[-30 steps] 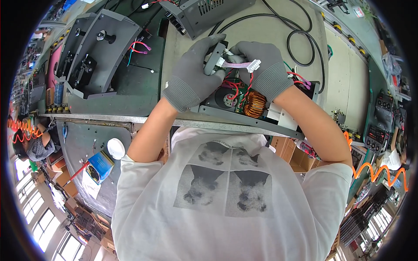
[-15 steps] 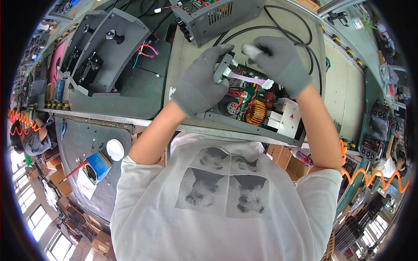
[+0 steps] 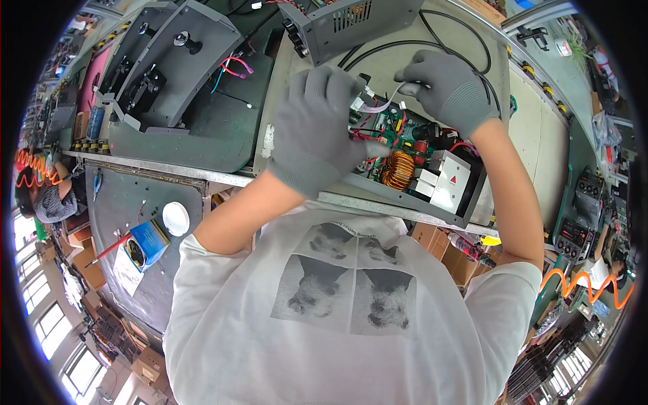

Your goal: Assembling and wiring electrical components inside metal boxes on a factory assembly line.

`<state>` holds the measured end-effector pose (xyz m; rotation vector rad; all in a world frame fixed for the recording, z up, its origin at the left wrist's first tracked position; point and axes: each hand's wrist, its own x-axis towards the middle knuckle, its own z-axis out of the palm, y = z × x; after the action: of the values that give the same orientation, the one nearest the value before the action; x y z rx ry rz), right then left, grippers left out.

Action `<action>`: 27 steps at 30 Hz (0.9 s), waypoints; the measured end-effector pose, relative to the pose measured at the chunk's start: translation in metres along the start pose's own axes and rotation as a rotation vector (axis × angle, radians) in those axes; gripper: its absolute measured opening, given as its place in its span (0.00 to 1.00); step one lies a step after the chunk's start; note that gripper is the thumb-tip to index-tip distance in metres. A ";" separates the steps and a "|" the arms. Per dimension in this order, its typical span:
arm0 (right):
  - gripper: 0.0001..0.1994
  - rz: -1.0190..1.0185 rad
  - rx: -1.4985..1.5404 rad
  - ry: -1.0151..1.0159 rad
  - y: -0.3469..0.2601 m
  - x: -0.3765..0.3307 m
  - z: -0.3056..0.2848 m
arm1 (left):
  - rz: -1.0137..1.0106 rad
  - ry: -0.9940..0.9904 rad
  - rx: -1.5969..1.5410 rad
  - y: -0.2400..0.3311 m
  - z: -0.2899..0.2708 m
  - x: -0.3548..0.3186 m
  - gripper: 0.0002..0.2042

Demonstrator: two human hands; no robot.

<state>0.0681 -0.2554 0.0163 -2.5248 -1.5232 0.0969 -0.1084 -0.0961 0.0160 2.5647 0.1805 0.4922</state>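
My right hand (image 3: 449, 91), in a grey glove, is closed in a pinch on the end of a pale ribbon cable (image 3: 386, 106). The cable runs left to a white connector (image 3: 357, 103) beside my left hand. My left hand (image 3: 316, 125), also gloved, is spread with its thumb out over the left end of an open dark metal chassis (image 3: 364, 184). It covers much of the small grey panel there. Inside the chassis sit a green circuit board (image 3: 388, 128), a copper-wound coil (image 3: 398, 170), red wires and a white block (image 3: 451, 181) with a red triangle.
A grey vented case (image 3: 364, 27) with black knobs stands beyond the chassis, near looped black cables (image 3: 466, 50). Bent dark metal panels (image 3: 179, 64) lie at left. A lower side table holds a blue box (image 3: 147, 244) and a white round lid (image 3: 176, 219).
My left hand has come off its grip on the small panel and turned palm down over it. My right hand has taken the ribbon cable's loose end and lifted it.
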 end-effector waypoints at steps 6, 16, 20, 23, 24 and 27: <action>0.08 -0.176 0.020 -0.037 -0.013 0.012 0.017 | 0.129 -0.032 0.186 0.019 0.002 -0.030 0.24; 0.17 -0.221 0.011 -0.394 -0.017 0.010 0.019 | 0.236 -0.031 0.086 0.004 0.008 -0.049 0.14; 0.16 -0.325 0.106 -0.345 -0.017 0.011 0.016 | 0.294 0.067 0.025 -0.009 0.012 -0.055 0.14; 0.16 -0.298 0.158 -0.424 -0.013 0.020 0.013 | 0.300 0.077 -0.008 -0.014 0.011 -0.060 0.14; 0.16 -0.302 0.157 -0.428 -0.010 0.023 0.015 | 0.302 0.074 -0.022 -0.015 0.011 -0.060 0.15; 0.15 -0.325 0.173 -0.524 -0.003 0.028 0.021 | 0.292 0.076 -0.055 -0.016 0.012 -0.061 0.15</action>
<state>0.0750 -0.2262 -0.0025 -2.1811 -1.9835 0.8571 -0.1602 -0.1012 -0.0210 2.5312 -0.1825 0.6931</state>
